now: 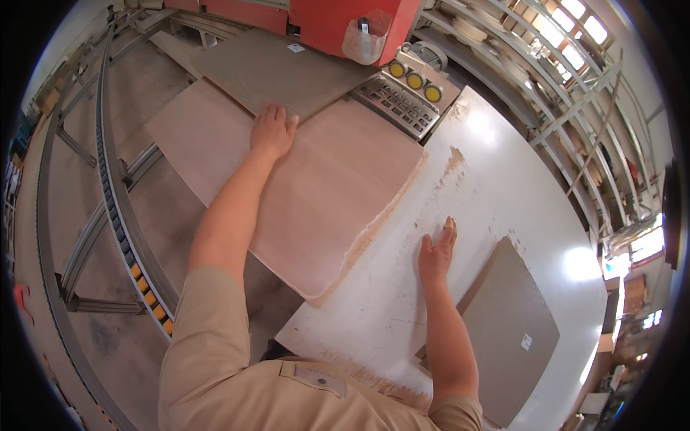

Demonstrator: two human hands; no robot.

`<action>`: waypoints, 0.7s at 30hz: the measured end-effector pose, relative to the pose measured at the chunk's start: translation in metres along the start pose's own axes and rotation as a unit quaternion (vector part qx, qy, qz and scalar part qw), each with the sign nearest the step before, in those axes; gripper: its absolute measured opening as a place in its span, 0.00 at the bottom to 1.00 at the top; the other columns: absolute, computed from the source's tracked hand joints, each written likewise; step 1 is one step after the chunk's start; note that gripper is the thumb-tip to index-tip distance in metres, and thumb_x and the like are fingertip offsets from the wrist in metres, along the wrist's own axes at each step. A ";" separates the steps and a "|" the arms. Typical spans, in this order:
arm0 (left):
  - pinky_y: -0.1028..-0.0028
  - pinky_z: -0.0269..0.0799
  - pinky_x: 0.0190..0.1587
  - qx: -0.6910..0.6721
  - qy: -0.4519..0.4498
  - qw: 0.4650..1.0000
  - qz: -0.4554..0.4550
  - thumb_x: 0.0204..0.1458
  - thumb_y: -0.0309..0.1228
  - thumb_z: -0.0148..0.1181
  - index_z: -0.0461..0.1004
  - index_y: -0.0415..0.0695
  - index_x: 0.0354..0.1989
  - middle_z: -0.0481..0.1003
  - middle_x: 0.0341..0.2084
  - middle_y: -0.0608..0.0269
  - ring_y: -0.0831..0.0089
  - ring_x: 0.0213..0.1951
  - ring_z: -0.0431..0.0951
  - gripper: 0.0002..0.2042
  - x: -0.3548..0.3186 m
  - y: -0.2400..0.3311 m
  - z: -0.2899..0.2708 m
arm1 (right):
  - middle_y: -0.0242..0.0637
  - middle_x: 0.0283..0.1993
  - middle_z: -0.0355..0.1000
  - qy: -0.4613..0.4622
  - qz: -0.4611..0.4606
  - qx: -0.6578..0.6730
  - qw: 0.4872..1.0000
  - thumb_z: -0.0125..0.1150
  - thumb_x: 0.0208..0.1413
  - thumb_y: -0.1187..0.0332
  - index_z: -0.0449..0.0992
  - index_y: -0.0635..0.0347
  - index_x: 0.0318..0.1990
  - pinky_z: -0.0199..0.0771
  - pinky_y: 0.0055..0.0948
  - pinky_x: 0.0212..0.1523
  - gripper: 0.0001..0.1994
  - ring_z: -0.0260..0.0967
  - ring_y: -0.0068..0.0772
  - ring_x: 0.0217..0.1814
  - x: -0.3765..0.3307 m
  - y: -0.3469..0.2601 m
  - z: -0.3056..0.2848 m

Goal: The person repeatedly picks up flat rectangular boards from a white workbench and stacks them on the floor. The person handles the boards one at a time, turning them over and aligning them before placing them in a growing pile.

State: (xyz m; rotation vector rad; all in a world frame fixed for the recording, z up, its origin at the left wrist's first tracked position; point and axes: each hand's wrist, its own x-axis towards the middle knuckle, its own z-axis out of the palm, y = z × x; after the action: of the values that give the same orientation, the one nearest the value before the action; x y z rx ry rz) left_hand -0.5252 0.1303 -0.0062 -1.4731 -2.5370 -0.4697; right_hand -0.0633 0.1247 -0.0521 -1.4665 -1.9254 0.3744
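A grey-brown flat panel (298, 75) with a small white label lies partly over a larger pinkish board (323, 194), its far side against the red machine. My left hand (272, 133) rests flat at the panel's near edge, fingers stretched forward and thumb apart. The pinkish board has a ragged pale right edge and overlaps the white table (503, 179). My right hand (437, 251) is at the white tabletop, fingers extended, holding nothing; whether it touches the surface I cannot tell. Beside my right forearm, a stack of grey-brown panels (514, 323) carries another white label.
The red machine (327, 25) has a clear plastic holder (365, 39) on its front. Yellow-centred rollers (415, 80) and a slotted metal plate (395, 104) sit beside it. A curved roller rail (118, 215) runs down the left. Shelving (517, 72) stands far right; sawdust marks the table.
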 end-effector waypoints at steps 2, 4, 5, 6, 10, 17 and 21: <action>0.56 0.50 0.73 0.000 0.011 0.999 0.045 0.67 0.52 0.37 0.60 0.34 0.68 0.58 0.70 0.47 0.54 0.72 0.55 0.33 -0.020 0.014 0.003 | 0.58 0.74 0.49 0.008 0.012 0.022 1.000 0.57 0.55 0.73 0.51 0.67 0.72 0.54 0.44 0.73 0.36 0.49 0.58 0.76 0.002 -0.001 0.001; 0.59 0.51 0.73 -0.006 0.003 0.996 0.093 0.67 0.52 0.39 0.59 0.32 0.68 0.59 0.69 0.44 0.54 0.72 0.56 0.34 -0.041 0.023 0.001 | 0.57 0.75 0.48 0.001 0.087 0.048 0.995 0.57 0.56 0.73 0.50 0.65 0.72 0.55 0.42 0.72 0.36 0.49 0.55 0.76 0.008 -0.009 0.005; 0.59 0.52 0.72 -0.009 0.001 0.993 0.118 0.65 0.53 0.42 0.60 0.32 0.67 0.60 0.68 0.43 0.52 0.71 0.57 0.35 -0.050 0.031 -0.001 | 0.56 0.75 0.49 0.000 0.080 0.099 0.992 0.57 0.57 0.73 0.49 0.65 0.73 0.55 0.41 0.72 0.36 0.50 0.53 0.76 0.013 -0.016 0.009; 0.58 0.53 0.72 -0.004 0.011 0.991 0.136 0.63 0.53 0.45 0.62 0.33 0.66 0.62 0.67 0.42 0.51 0.70 0.58 0.35 -0.059 0.037 -0.003 | 0.55 0.75 0.49 -0.003 0.105 0.151 0.983 0.57 0.58 0.73 0.49 0.64 0.73 0.56 0.40 0.71 0.36 0.50 0.51 0.76 0.019 -0.024 0.014; 0.57 0.63 0.66 0.007 0.004 0.980 0.196 0.56 0.63 0.50 0.68 0.37 0.64 0.65 0.64 0.39 0.47 0.67 0.64 0.41 -0.086 0.068 -0.016 | 0.52 0.75 0.49 -0.027 0.191 0.398 0.897 0.57 0.61 0.68 0.46 0.65 0.74 0.59 0.37 0.68 0.37 0.53 0.43 0.74 0.039 -0.067 0.043; 0.55 0.76 0.54 -0.086 0.018 0.960 0.266 0.52 0.65 0.54 0.72 0.43 0.60 0.72 0.57 0.37 0.40 0.58 0.74 0.39 -0.134 0.122 -0.033 | 0.55 0.65 0.65 -0.108 0.291 0.447 0.839 0.53 0.64 0.57 0.41 0.66 0.75 0.70 0.36 0.57 0.40 0.68 0.46 0.61 0.058 -0.092 0.060; 0.55 0.77 0.52 -0.134 -0.005 0.942 0.308 0.51 0.63 0.57 0.73 0.43 0.59 0.73 0.55 0.37 0.40 0.57 0.75 0.37 -0.158 0.154 -0.048 | 0.38 0.47 0.71 -0.126 0.349 0.511 0.775 0.54 0.66 0.59 0.63 0.57 0.56 0.76 0.37 0.41 0.17 0.72 0.33 0.44 0.063 -0.080 0.054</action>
State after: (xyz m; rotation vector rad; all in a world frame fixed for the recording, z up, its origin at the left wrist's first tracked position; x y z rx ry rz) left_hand -0.3132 0.0561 0.0193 -2.2403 -1.9040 -0.7078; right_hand -0.1663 0.1666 -0.0225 -1.2695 -0.8720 1.7121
